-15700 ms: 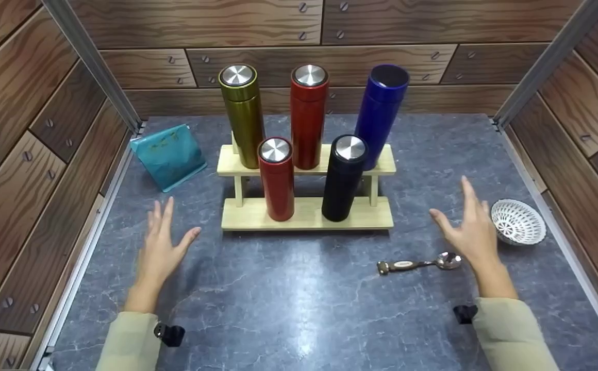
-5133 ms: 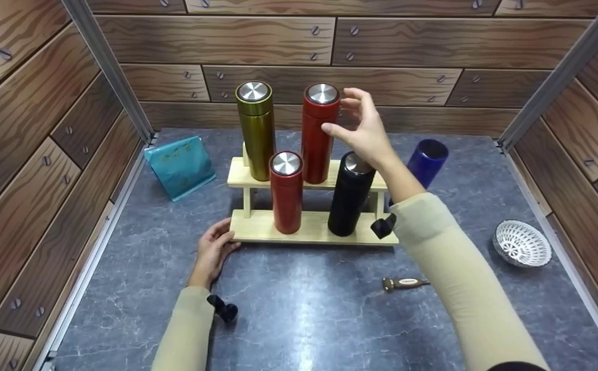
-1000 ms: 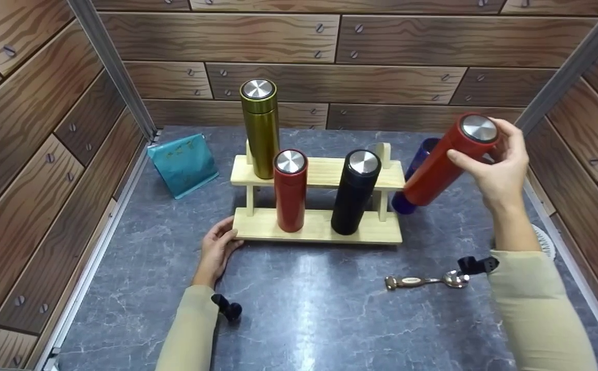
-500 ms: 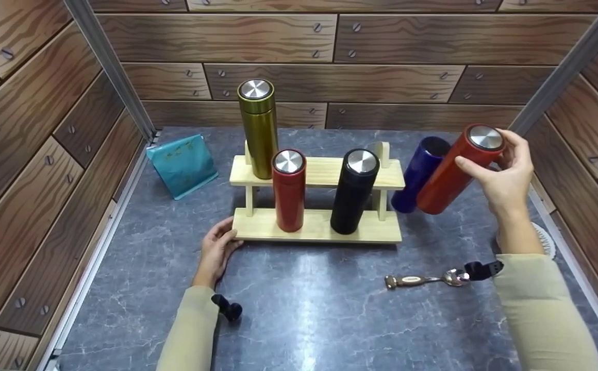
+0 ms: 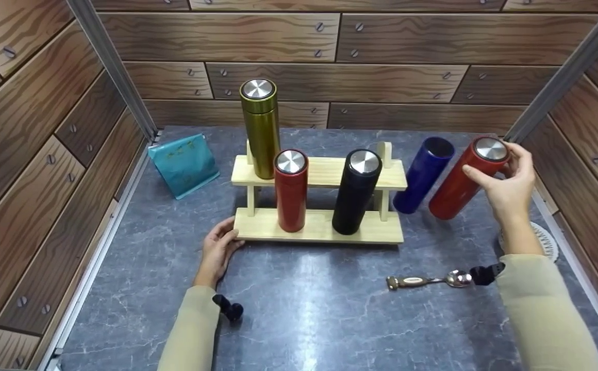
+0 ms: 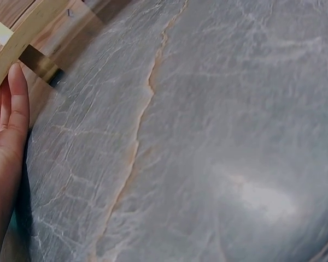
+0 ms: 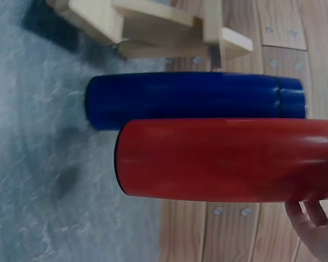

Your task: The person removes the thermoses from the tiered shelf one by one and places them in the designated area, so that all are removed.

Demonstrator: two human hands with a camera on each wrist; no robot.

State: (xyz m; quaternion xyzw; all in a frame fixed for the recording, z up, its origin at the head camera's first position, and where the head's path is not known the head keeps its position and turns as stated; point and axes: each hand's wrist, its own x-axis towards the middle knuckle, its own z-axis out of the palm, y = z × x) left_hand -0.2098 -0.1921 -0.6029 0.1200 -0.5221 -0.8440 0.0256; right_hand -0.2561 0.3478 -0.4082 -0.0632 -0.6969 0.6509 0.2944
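Note:
My right hand (image 5: 513, 183) grips a tall red thermos flask (image 5: 459, 180) near its silver lid, thumb in front and fingers behind. The flask is at the right of the blue thermos flask (image 5: 422, 178), which stands on the table. In the right wrist view the red flask (image 7: 224, 161) overlaps the blue one (image 7: 180, 101). My left hand (image 5: 217, 252) holds the left end of the two-tier wooden rack (image 5: 319, 234) at its lower shelf. A gold thermos (image 5: 262, 134) stands on the upper shelf; a shorter red thermos (image 5: 291, 198) and a black thermos (image 5: 354, 198) stand on the lower one.
A teal pouch (image 5: 184, 166) stands at the back left. A spoon with a brown handle (image 5: 412, 282) lies in front of the rack's right end. The white woven basket (image 5: 546, 239) is partly hidden behind my right wrist. Wood-patterned walls (image 5: 268, 38) enclose the table.
The blue flask went from the upper shelf to the table. The tall red flask left the same shelf and, over the last second, moved right and down in my right hand. My left hand took the rack.

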